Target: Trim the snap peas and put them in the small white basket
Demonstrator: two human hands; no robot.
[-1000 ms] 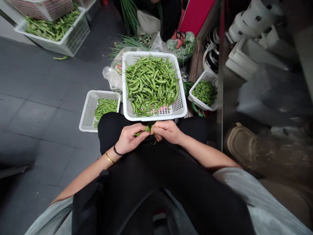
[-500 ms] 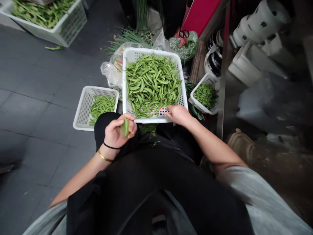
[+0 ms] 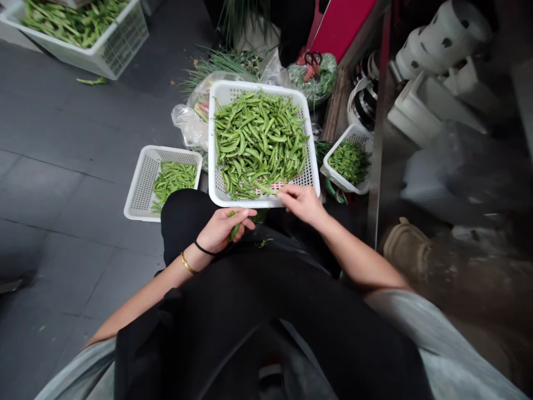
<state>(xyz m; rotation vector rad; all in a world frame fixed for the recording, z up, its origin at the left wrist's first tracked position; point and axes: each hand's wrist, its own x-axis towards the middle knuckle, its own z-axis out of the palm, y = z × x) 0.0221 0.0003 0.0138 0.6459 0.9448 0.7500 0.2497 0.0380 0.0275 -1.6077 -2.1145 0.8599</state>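
A white plastic basket (image 3: pixel 213 166) in front of me holds a heap of green snap pea pods (image 3: pixel 262 136). Just below its near edge, my left hand (image 3: pixel 225 226) is closed round green pea pods (image 3: pixel 234 223), partly hidden by the fingers; how many I cannot tell. Over the basket's near right corner, my right hand (image 3: pixel 302 203) pinches one end of a single pea pod (image 3: pixel 268 190), which points left. To the left, a smaller white basket (image 3: pixel 139 189) holds a small pile of pods (image 3: pixel 175 178).
A small basket of leafy greens (image 3: pixel 347 161) stands at the right beside a metal edge (image 3: pixel 378 139). Behind the big basket are plastic bags (image 3: pixel 191 125), green stalks (image 3: pixel 227 64) and black-handled scissors (image 3: pixel 312 58). A large basket (image 3: pixel 125 44) of green vegetables sits far left.
My left hand has moved right and down, still holding pods. My right hand has drawn slightly back towards me, and a pea pod now shows in its fingertips. Stalks at the back have shifted.
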